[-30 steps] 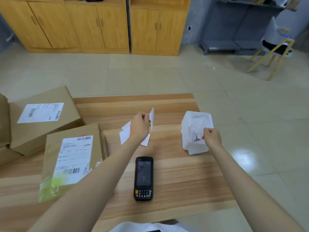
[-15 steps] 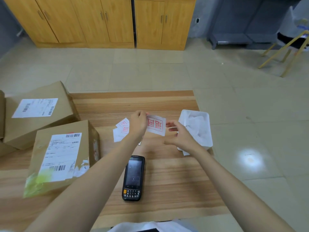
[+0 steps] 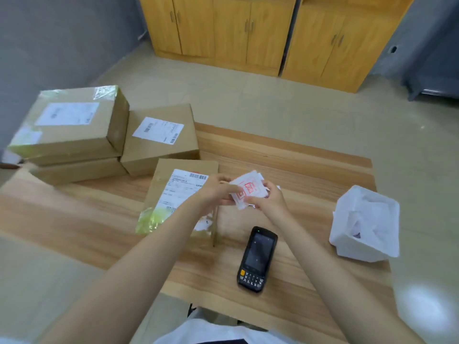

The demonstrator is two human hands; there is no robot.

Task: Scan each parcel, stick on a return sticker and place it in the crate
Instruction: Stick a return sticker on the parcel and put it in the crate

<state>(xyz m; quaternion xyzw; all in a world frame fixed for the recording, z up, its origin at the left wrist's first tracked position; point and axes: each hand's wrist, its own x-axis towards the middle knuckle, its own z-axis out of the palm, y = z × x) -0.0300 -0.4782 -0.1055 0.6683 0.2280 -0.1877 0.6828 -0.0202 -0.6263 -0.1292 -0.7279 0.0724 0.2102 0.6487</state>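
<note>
A white return sticker with red characters is held between both hands above the wooden table. My left hand pinches its left edge and my right hand grips its lower right corner. Directly left of the hands lies a brown cardboard parcel with a white shipping label facing up. A black handheld scanner lies on the table in front of the hands, untouched. More loose stickers peek out from behind my right hand.
Three more cardboard parcels are stacked at the table's left: a top one, one beneath it and one beside them. A white bin lined with crumpled paper stands at the right edge. Wooden cabinets line the far wall.
My right hand left the white bin and joined my left hand on the sticker. My view swung left, bringing more parcels into sight.
</note>
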